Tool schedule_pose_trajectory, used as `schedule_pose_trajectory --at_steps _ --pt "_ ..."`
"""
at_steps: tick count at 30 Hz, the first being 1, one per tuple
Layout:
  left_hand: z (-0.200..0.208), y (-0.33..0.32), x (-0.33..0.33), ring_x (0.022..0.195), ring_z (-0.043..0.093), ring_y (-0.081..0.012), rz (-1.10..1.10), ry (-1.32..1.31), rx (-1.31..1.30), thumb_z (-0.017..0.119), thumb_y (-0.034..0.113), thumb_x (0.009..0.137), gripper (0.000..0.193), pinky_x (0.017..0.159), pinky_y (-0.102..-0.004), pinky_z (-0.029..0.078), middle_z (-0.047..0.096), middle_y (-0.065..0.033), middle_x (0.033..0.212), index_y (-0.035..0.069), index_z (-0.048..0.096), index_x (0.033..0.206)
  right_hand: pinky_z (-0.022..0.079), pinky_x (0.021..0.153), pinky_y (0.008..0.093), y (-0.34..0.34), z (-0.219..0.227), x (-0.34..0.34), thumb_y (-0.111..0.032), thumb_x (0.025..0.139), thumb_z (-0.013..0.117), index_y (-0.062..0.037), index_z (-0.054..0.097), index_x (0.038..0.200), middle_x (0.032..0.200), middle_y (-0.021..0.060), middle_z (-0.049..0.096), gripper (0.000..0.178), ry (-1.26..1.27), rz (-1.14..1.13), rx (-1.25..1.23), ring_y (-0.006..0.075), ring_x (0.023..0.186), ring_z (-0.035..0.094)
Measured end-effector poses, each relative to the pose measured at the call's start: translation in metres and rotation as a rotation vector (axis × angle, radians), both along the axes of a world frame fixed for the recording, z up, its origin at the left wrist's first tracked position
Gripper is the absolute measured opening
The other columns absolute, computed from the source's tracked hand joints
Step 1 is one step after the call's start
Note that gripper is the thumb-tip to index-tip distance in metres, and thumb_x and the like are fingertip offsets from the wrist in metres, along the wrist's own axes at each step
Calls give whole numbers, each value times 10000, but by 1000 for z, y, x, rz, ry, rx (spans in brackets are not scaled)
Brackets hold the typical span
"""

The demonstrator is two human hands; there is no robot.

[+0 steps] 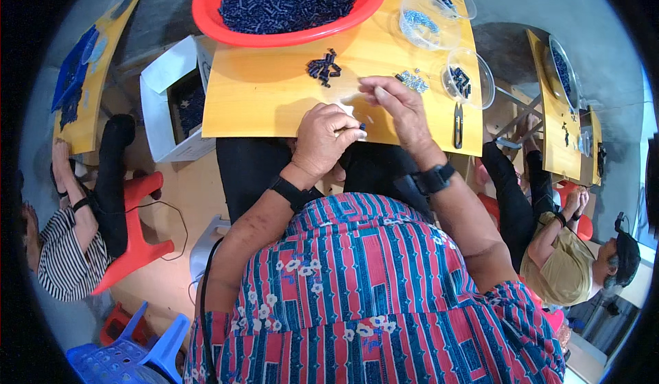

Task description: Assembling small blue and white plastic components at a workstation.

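At the near edge of the yellow table (268, 89), my left hand (321, 137) is closed, with thumb and forefinger pinching a small dark blue cylindrical piece (362, 128). A small white item (347, 109) shows just beyond these fingers; its kind is unclear. To the right, my right hand (401, 109) is raised over the wood, its fingers loosely stretched and nothing visible in them. Beyond my hands lies a loose pile of dark cylindrical pieces (322, 68). Small silvery parts (412, 80) lie past my right hand. Black snips (458, 124) rest near the table's right edge.
A red basin (206, 10) heaped with dark pieces stands at the back. Clear plastic tubs (449, 37) of small parts line the right side. A white carton (156, 102) adjoins the table's left edge. Co-workers sit at tables on both sides, one on a red stool (141, 236).
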State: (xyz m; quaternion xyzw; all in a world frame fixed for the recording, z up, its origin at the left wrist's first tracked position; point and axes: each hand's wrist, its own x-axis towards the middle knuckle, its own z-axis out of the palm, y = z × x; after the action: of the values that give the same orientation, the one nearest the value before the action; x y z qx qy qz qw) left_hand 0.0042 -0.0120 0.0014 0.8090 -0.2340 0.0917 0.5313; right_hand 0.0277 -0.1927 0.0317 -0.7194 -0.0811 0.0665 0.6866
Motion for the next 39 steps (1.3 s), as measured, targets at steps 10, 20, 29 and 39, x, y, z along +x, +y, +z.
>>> schedule_pose_trajectory --at_steps 10,20,29,39 --pt "10 10 -15 737 591 -70 -53 435 -289 726 115 854 134 650 -235 463 676 -29 790 -17 715 873 519 752 232 0 1 -42 13 772 744 -71 681 1131 952 32 613 375 -131 99 -261 102 821 593" --pt "11 9 -18 807 572 -54 -131 602 -275 654 131 919 198 740 -207 467 685 -12 917 -32 694 1024 491 673 271 -7 3 -44 -73 790 744 -51 670 1020 851 59 619 243 -365 73 -335 139 709 611" --pt "-5 17 -22 934 593 -69 -156 670 -365 603 71 946 186 852 -231 476 690 -34 1049 -13 681 1092 516 675 247 -97 33 -6 -62 756 778 -44 669 1028 883 52 662 293 -498 -582 -650 122 750 639" --pt "-7 12 -24 861 601 -57 -149 680 -358 615 44 924 180 790 -208 487 700 -31 1001 0 691 1081 533 715 347 -73 17 26 -81 798 695 -76 721 962 881 121 657 166 -496 -402 -814 278 778 653"
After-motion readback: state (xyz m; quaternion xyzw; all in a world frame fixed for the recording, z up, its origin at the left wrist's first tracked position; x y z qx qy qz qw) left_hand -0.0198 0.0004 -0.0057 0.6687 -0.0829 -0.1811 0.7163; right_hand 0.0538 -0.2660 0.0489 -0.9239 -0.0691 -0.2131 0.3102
